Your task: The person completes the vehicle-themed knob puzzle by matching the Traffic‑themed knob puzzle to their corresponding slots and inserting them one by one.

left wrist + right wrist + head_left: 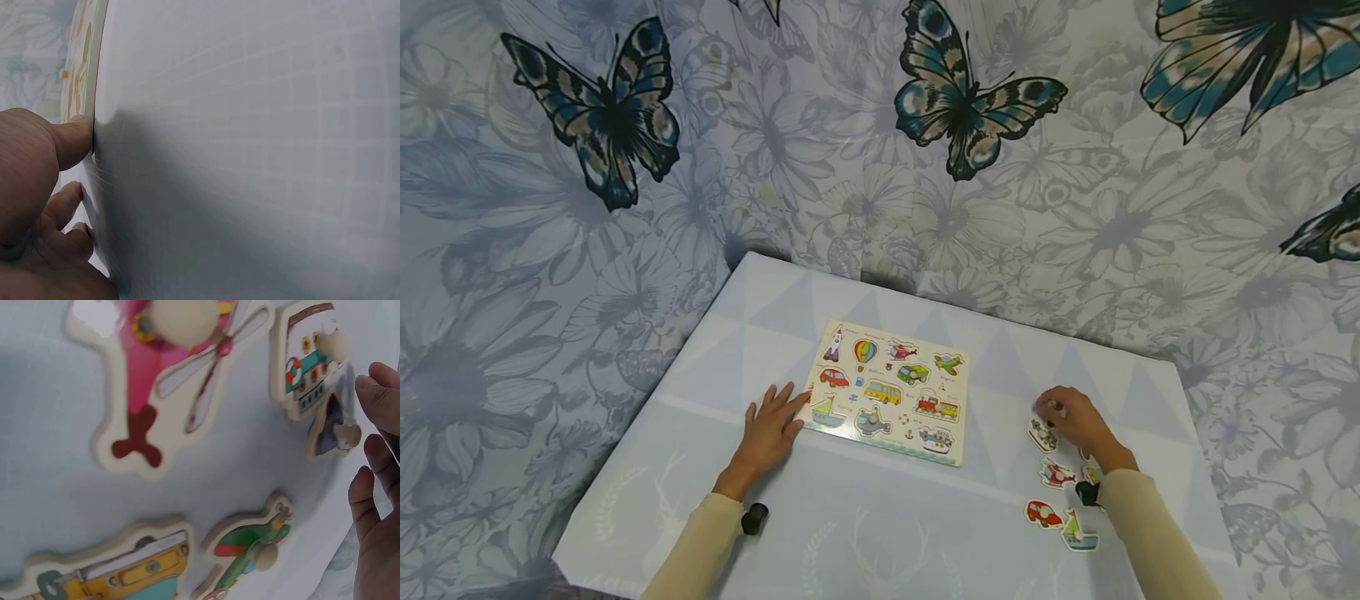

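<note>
My left hand (pixel 769 432) lies with spread fingers at the left edge of a puzzle board (pixel 850 432) with vehicle pictures; in the left wrist view the thumb (pixel 75 140) touches the board's edge (pixel 91 81). My right hand (pixel 1078 421) hovers over loose wooden pieces at the right. In the right wrist view its fingers, loosely bent and parted, are close to a ship piece (pixel 306 369) and a small dark piece (pixel 328 428) with a knob. Nearer the camera lie a pink helicopter piece (pixel 137 381), a green plane piece (pixel 244 550) and a yellow vehicle piece (pixel 134 565).
A red car piece (pixel 1042 514) and a sailboat piece (pixel 1081 537) lie toward the front right of the table (pixel 925 533). A butterfly-patterned wall (pixel 820 167) rises behind the table. Small black cameras (pixel 755 518) sit at both wrists.
</note>
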### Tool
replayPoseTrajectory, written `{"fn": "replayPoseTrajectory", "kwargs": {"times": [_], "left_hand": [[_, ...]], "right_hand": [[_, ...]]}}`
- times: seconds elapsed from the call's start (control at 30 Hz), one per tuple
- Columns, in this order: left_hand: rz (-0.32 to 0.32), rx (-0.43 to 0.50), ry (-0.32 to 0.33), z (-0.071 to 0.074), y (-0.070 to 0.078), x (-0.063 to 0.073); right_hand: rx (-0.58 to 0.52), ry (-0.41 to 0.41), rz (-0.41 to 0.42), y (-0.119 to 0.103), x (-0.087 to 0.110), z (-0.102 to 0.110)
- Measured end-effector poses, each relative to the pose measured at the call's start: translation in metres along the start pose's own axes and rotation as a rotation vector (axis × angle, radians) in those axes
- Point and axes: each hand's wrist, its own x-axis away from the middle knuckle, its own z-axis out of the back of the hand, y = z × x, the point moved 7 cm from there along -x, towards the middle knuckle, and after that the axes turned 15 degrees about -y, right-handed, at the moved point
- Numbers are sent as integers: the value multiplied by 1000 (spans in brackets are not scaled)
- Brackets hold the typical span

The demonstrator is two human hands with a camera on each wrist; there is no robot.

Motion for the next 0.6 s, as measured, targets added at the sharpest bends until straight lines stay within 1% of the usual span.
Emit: {"fn": "replayPoseTrajectory", "kwargs": {"times": [0.17, 0.33, 0.5, 0.6], "left_hand": [[-5, -1, 0, 1, 2, 1], [-1, -3, 0, 0, 2, 2], [-7, -12, 16, 1, 1, 1], [-14, -8, 23, 1, 1, 1]], "right_hand": [[-11, -5, -44, 16, 1, -3], [0, 11, -57, 27, 2, -1], [0, 27, -69, 28, 6, 2], [2, 22, -87, 27, 8, 3]]}}
